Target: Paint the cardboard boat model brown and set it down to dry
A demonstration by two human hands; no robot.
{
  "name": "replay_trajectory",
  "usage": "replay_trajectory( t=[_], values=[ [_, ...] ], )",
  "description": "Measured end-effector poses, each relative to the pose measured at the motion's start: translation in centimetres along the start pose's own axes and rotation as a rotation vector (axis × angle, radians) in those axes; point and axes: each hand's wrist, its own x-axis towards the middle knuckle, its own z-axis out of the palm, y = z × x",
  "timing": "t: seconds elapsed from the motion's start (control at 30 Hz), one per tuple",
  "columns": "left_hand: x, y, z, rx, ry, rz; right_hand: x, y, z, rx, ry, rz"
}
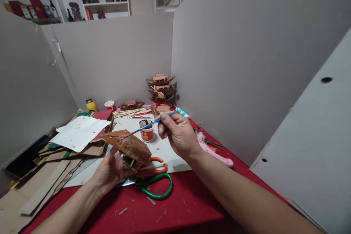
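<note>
My left hand (113, 170) is closed around a brown model boat (133, 148), held tilted above the table with its pointed end to the left. Between the thumb and fingers of my right hand (178, 131) is a thin blue paintbrush (149, 125). Its tip reaches the boat's surface near the pointed end; whether it touches I cannot tell. Behind the boat stands a red paper cup (147, 134) with dark brown stuff at its rim. Scissors (157, 186) with one orange and one green handle lie below the boat.
Cardboard pieces (52, 175) and a white sheet (80, 131) are piled at left. Several finished-looking model boats (161, 88) are stacked at the back, beside thin wooden sticks (133, 112). A pink glue gun (216, 155) lies at right. Grey partitions (115, 55) enclose the red table (192, 201).
</note>
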Motion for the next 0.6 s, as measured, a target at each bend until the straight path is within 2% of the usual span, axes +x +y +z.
replay_trajectory(
  t=[0.3, 0.47, 0.6],
  values=[
    [0.2, -0.5, -0.2, 0.046, -0.025, 0.041, 2.2, -0.3, 2.4, -0.004, -0.106, 0.054],
    [0.3, -0.7, -0.9, 0.040, -0.065, 0.028, 2.8, -0.3, 2.1, -0.014, -0.139, 0.093],
    [0.1, -0.5, -0.6, 0.030, -0.069, 0.018, 2.8, -0.6, 1.1, -0.051, -0.168, 0.101]
  ],
)
